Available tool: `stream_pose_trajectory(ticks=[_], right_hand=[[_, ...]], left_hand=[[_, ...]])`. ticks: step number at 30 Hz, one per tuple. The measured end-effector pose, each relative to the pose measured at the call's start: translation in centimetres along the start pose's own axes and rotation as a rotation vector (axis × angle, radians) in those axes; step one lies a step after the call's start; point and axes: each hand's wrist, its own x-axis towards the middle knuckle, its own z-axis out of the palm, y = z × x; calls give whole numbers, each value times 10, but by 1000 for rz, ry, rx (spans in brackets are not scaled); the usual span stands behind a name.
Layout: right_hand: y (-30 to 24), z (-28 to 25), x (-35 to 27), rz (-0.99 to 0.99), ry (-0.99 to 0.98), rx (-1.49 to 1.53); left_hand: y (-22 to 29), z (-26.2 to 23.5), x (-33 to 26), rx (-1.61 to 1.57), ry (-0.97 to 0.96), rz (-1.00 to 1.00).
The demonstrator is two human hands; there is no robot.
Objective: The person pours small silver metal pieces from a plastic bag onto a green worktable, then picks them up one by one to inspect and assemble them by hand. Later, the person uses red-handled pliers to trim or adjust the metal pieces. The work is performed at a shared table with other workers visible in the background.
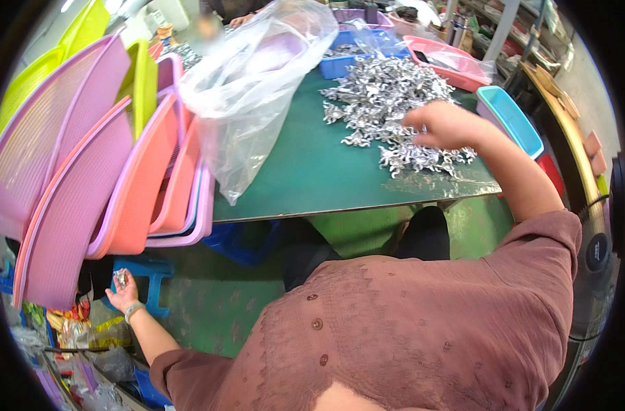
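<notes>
Bag clear, contents unclear | left hand grip grasping metal piece | right hand grip pinching metal pile

Two hands at work – the left hand low beside the stool, the right hand on one heap of silvery metal parts too many to count. One clear plastic bag, one blue stool – and about six stacked pink and green baskets.
</notes>
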Motion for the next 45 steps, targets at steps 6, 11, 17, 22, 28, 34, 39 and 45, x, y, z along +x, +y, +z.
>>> stream_pose_trajectory(ticks=[6,11,17,22,28,34,39,45], right_hand=[[86,-8,-6,288,327,36],[126,8,20,285,436,2],[159,11,47,309,524,-135],[168,24,68,323,362,-214],[180,26,74,317,360,-169],[164,14,68,392,409,366],[125,-8,58,330,411,886],[34,-10,62,230,190,1084]], left_hand=[[-28,16,-13,53,62,9],[-35,11,-23,110,111,-1],[-34,13,-28,171,162,46],[-36,20,-30,203,179,50],[-33,17,-17,257,147,58],[-32,13,-10,255,152,63],[-29,10,-5,256,131,45],[-24,5,4,261,112,32]])
